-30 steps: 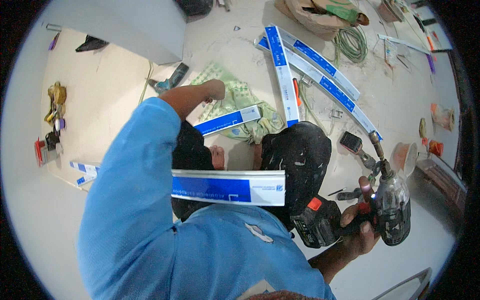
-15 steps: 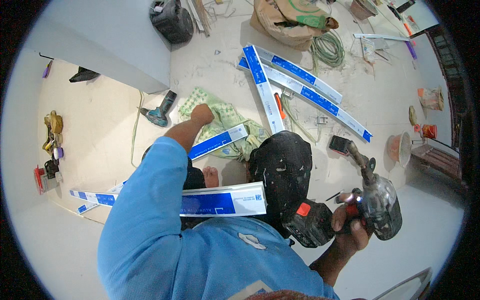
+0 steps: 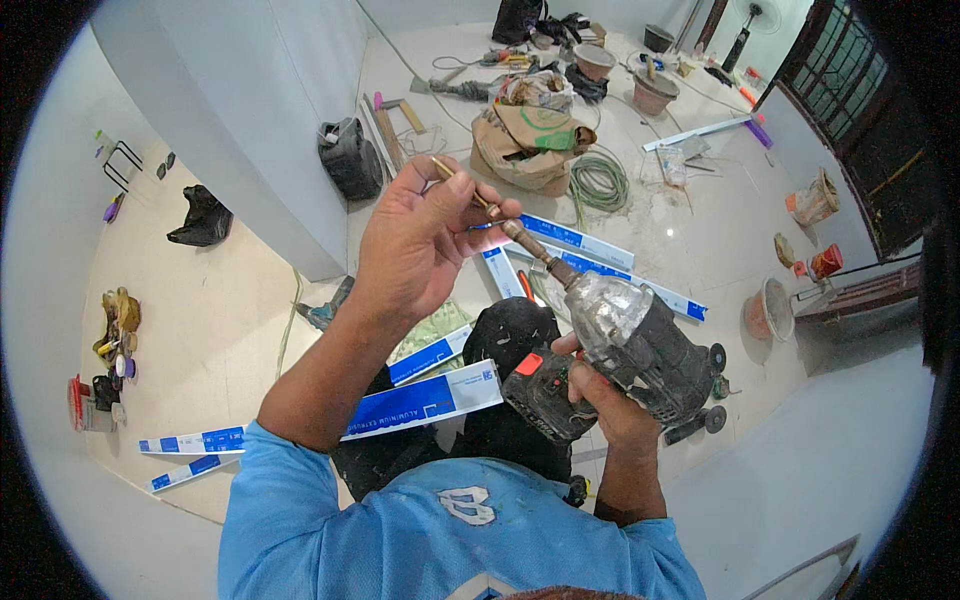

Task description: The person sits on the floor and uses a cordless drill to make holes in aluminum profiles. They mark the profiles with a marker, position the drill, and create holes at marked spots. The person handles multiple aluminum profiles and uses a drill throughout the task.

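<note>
My left hand (image 3: 415,240), no longer over the pale green patterned cloth (image 3: 432,332), now pinches a slim brass-coloured metal rod (image 3: 490,209) at the nose of the silver-and-black cordless driver (image 3: 635,345). My right hand (image 3: 612,402) now holds that driver further inward, angled toward my left.

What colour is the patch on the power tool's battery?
The patch is red-orange, set on the black battery pack; the head view shows it.

A bulky black-and-silver power driver (image 3: 630,345) sits in the bare right hand (image 3: 615,408), right of a straight blue-and-white metal strip (image 3: 410,408) across the dark-trousered lap (image 3: 515,432). Beyond, a round green coil (image 3: 598,188) lies beside a crumpled brown paper sack (image 3: 515,160).
</note>
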The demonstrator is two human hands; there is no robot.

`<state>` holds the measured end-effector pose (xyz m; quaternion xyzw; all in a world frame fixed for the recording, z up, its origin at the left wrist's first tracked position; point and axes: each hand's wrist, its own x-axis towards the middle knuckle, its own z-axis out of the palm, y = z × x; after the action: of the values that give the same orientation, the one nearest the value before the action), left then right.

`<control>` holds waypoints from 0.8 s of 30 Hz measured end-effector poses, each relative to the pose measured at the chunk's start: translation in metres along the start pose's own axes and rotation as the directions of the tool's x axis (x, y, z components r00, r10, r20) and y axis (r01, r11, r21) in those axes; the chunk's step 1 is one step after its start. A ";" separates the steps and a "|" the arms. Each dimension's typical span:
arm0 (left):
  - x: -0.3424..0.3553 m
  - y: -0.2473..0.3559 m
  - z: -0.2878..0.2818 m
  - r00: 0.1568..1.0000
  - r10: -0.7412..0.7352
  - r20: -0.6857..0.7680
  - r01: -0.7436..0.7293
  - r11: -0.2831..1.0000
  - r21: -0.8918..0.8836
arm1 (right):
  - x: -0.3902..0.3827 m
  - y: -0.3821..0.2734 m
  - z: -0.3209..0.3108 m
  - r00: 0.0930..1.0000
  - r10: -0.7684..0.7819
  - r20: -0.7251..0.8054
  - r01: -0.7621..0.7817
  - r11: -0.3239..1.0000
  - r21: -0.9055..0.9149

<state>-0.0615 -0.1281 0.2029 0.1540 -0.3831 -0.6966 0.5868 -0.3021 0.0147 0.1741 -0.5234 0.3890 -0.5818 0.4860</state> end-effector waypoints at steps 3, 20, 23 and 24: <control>-0.013 0.003 0.018 0.999 0.015 0.029 -0.014 1.000 -0.015 | -0.007 -0.011 0.002 1.000 -0.028 0.011 0.026 0.993 0.111; -0.031 -0.025 0.060 0.996 0.066 0.054 -0.078 0.963 0.258 | -0.030 -0.005 -0.022 1.000 -0.017 -0.026 0.023 0.968 0.251; -0.060 -0.031 0.038 0.986 -0.107 0.128 0.065 0.954 0.293 | -0.036 0.002 -0.027 0.996 -0.080 -0.047 0.089 0.968 0.235; -0.067 -0.024 0.021 0.953 -0.271 0.133 0.083 0.659 0.748 | -0.041 -0.004 -0.029 0.993 -0.051 -0.105 0.077 0.962 0.261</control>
<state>-0.0745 -0.0575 0.1841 0.3304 -0.6793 -0.5509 0.3548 -0.3324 0.0540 0.1642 -0.4372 0.3137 -0.6688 0.5130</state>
